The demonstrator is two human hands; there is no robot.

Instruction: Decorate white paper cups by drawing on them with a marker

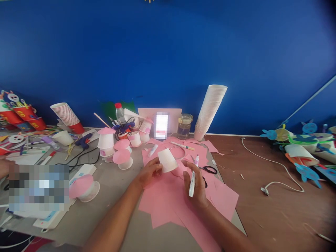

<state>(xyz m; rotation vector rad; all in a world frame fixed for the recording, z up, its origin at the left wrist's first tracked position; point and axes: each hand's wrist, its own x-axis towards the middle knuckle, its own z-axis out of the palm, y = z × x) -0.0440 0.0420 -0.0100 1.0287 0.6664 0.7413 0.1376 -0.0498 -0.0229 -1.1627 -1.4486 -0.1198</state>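
My left hand grips a white paper cup by its left side, the cup tilted over the pink paper. A slim white marker sits between the thumb and fingers of my right hand, its tip pointing up and away. A small gap separates this hand from the cup. Beneath both hands lie overlapping sheets of pink paper. Black-handled scissors rest just beyond my right hand, partly covered by it. Past the cup lie another marker and a small whitish tube.
Several cups with pink paper tops stand at left. A tall stack of paper cups leans by a glass jar. A power strip, glue gun, white cable and paper-cup crafts lie around. Another person's hand shows far left.
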